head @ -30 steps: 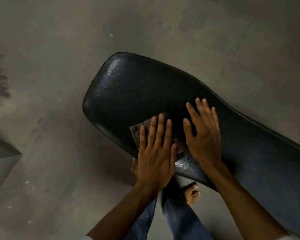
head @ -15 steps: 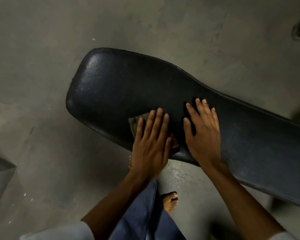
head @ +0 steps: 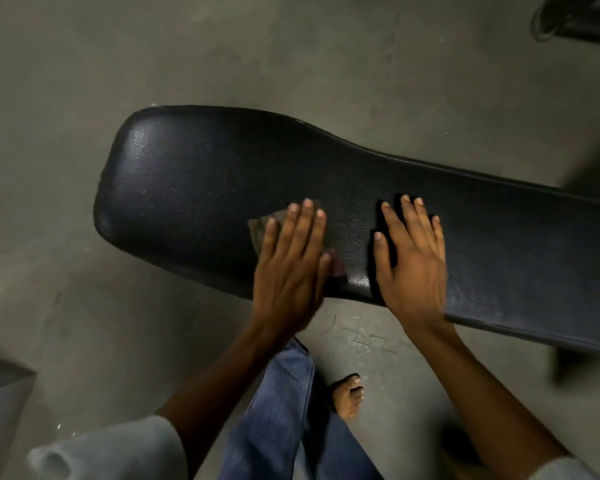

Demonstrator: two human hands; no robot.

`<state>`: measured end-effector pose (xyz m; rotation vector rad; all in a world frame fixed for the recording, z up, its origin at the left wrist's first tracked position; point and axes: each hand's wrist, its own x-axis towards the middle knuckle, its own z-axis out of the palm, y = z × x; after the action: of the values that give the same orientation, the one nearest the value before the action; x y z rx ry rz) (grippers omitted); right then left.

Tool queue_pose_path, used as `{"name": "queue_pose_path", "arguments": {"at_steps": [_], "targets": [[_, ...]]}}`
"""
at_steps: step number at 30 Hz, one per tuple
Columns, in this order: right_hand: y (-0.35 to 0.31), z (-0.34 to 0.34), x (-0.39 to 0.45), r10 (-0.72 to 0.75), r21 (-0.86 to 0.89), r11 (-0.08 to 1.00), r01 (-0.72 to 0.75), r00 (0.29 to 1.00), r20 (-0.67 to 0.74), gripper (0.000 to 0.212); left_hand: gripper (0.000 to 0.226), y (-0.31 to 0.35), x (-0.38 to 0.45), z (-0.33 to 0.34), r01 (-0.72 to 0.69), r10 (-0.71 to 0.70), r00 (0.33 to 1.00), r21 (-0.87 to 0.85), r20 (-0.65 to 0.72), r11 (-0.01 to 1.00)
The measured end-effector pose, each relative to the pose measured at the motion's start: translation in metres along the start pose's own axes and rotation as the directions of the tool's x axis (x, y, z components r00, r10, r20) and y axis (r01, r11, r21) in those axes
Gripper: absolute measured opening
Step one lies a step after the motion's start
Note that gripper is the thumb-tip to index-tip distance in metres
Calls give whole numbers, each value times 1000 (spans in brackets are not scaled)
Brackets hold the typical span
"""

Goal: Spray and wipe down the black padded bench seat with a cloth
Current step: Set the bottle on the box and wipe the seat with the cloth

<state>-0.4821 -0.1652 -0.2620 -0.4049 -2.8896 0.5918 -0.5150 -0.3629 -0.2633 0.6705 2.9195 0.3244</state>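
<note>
The black padded bench seat (head: 194, 174) runs from the middle left to the right edge of the head view, wide at its left end and narrower to the right. My left hand (head: 288, 268) lies flat, fingers together, pressing a small grey-brown cloth (head: 258, 226) onto the seat near its front edge; most of the cloth is hidden under the palm. My right hand (head: 409, 261) rests flat on the bare seat just right of it, fingers spread, holding nothing. No spray bottle is in view.
Grey concrete floor (head: 153, 46) surrounds the bench. My blue-jeaned leg (head: 281, 410) and bare foot (head: 349, 396) stand just in front of the seat. A dark metal frame (head: 575, 19) sits at the top right, and a grey slab (head: 0, 403) at the lower left.
The view has shifted, so more of the bench's right part shows. My left hand with the cloth has slid slightly along the seat; the right hand stays planted.
</note>
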Motion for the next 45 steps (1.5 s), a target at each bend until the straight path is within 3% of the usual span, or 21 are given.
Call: {"name": "queue_pose_path", "arguments": {"at_steps": [3,5,7,10,14,18,22,24,28,30,35,37,40,42,45], "targets": [[18,-2,-11,37,-27,999,-38,999,-17,51,64,3,18,-2,215,-215,975,-6,-57,977],[21,-3,-12,32,-24,999,-32,999,-9,52,64,28,20,2,242,-243,969,-35,-51,970],[20,-6,-10,34,-8,999,-34,999,-9,53,64,57,14,12,86,-86,996,-14,19,996],[29,-15,-8,71,18,997,-70,994,-79,52,65,74,9,20,-147,145,984,20,106,989],[63,-23,-10,155,-7,987,-158,979,-135,51,65,65,21,18,-150,145,985,47,95,988],[69,-18,-17,229,-54,971,-234,969,-92,55,67,93,23,24,-102,96,991,57,97,993],[73,-23,-12,231,-25,972,-235,968,-96,54,67,108,39,28,-378,370,912,12,176,926],[84,-30,-9,258,-20,965,-263,957,-132,54,67,98,55,23,-424,415,893,14,173,906],[106,-39,-5,365,-17,928,-373,917,-160,54,68,90,88,17,-158,155,984,30,84,987],[106,-39,-5,380,-24,922,-387,914,-139,54,68,105,94,19,-75,73,996,29,49,997],[91,-40,6,309,164,946,-279,931,-197,46,68,147,99,29,-365,366,921,-33,137,930],[82,-43,13,259,207,954,-216,942,-213,45,65,145,108,28,-428,441,890,-126,112,895],[60,-38,26,176,164,975,-149,971,-164,46,60,114,124,18,-300,307,952,-229,-5,926],[41,-27,35,135,66,989,-130,988,-72,51,59,85,133,15,-188,188,982,-176,-17,966],[24,-11,46,118,-107,988,-109,990,79,61,62,72,134,17,-159,161,986,-37,43,987]]}}
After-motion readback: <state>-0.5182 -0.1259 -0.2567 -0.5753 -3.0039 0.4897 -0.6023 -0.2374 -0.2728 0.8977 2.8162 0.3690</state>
